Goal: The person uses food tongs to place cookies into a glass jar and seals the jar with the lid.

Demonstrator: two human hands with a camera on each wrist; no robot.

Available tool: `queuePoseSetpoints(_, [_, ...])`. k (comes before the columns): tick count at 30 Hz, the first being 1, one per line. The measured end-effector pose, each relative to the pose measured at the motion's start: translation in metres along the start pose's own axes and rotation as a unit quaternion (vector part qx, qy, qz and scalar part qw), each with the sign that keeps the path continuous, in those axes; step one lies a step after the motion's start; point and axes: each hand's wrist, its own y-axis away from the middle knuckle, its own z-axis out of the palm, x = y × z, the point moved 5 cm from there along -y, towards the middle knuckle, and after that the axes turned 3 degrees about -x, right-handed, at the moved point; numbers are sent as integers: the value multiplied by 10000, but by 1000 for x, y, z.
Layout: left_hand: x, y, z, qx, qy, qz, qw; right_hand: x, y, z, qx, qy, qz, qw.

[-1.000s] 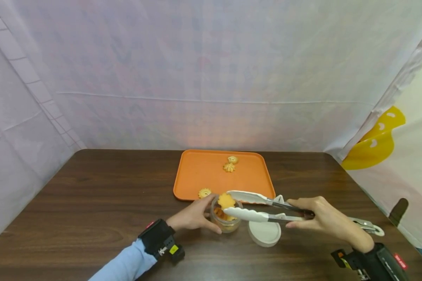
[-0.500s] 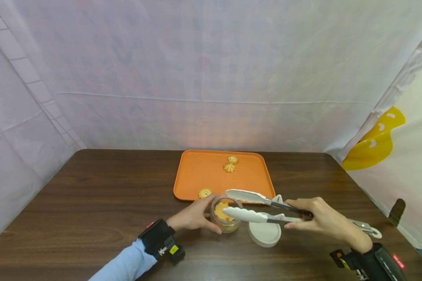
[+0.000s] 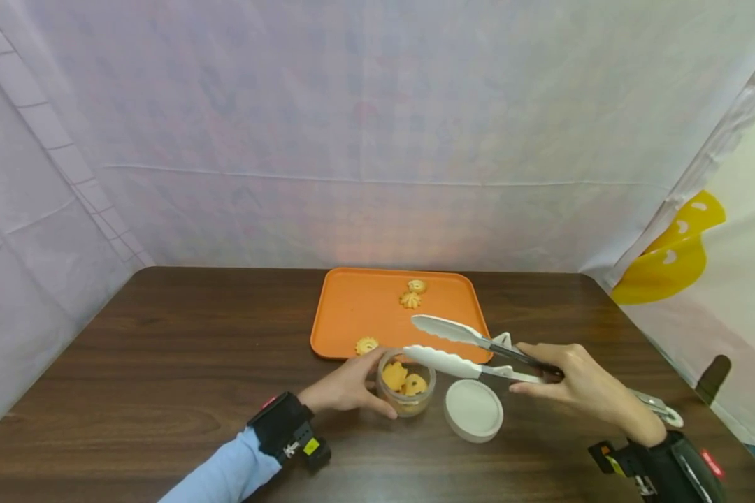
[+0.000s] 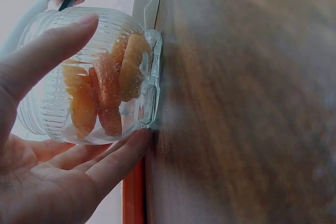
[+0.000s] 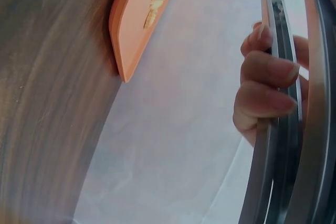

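A clear glass jar (image 3: 409, 405) stands on the table with several cookies (image 3: 395, 376) in it. My left hand (image 3: 352, 384) holds the jar from the left, thumb on the near side and fingers round the far side. Ribbed walls and stacked cookies (image 4: 107, 93) show in the left wrist view. In my right hand (image 3: 581, 388) I grip a pair of tongs (image 3: 443, 361) with white scalloped tips. Those tips are spread, nothing between them, above the tray's near right edge and just right of the jar's mouth. A round white lid (image 3: 474, 411) lies right of the jar.
Behind the jar lies an orange tray (image 3: 352, 307). Two cookies (image 3: 410, 300) touch near its back, and another cookie (image 3: 366, 345) is at its front edge by my left fingers. White cloth (image 3: 352, 140) hangs behind the dark wooden table (image 3: 214, 335).
The tongs have let a cookie drop into the jar. They have since moved up and away from its mouth, over the tray's edge. My left hand has stayed on the jar.
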Motion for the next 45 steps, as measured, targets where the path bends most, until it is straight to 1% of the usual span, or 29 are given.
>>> queuePoseSetpoints(3, [0, 0, 0, 3, -10, 17, 10000, 4, -4, -1, 86, 159, 311, 9994])
queuePoseSetpoints(6, [0, 0, 0, -17, 36, -26, 10000, 9, -11, 0, -4, 399, 737, 9965])
queuePoseSetpoints(9, [0, 0, 0, -43, 102, -59, 9999, 15, -18, 3, -163, 667, 1109, 9915])
queuePoseSetpoints(13, [1, 0, 0, -62, 135, -45, 9999, 23, -29, 7, -308, 991, 1399, 9847])
queuePoseSetpoints(17, [1, 0, 0, -70, 133, -79, 9999, 33, -41, 13, -524, 1174, 1595, 9788])
queuePoseSetpoints(23, [2, 0, -1, -68, 78, 35, 9999, 44, -57, 24, -797, 1133, 1689, 9758])
queuePoseSetpoints(29, [2, 0, 0, -74, 56, 15, 10000, 55, -67, 34, -889, 1135, 1824, 9726])
queuePoseSetpoints(34, [2, 0, 1, -83, 83, -11, 9999, 63, -71, 42, -1014, 1138, 1946, 9690])
queuePoseSetpoints(40, [1, 1, 1, -94, 161, -56, 9998, 67, -75, 49, -1119, 1051, 2035, 9670])
queuePoseSetpoints(45, [1, 2, 1, -75, 176, -63, 9998, 65, -82, 52, -1207, 1011, 2048, 9661])
